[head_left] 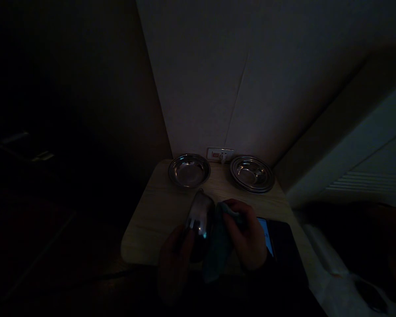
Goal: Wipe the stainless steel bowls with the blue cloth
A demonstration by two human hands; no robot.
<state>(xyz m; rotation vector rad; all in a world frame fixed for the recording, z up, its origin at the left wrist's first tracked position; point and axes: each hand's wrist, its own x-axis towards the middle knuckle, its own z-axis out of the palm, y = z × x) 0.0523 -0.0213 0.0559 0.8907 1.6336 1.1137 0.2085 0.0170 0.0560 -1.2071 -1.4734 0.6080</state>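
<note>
My left hand (175,259) grips a shiny metal bowl (199,218), tilted on its side above the front of the small wooden table (152,220). A teal cloth (219,251) is pinched in my right hand (246,231), just right of the bowl, and hangs down beside it. Whether the cloth touches the bowl is hard to tell in the dim light. Behind my hands, a round steel dish (189,171) lies at the back left of the table. To the back right, several steel plates (252,174) are stacked.
A phone with a lit screen (266,237) in a dark case lies on the table's right side. A wall socket with a plug (220,154) sits behind the table. The wall (201,88) closes off the back. A pale object (356,286) stands at lower right.
</note>
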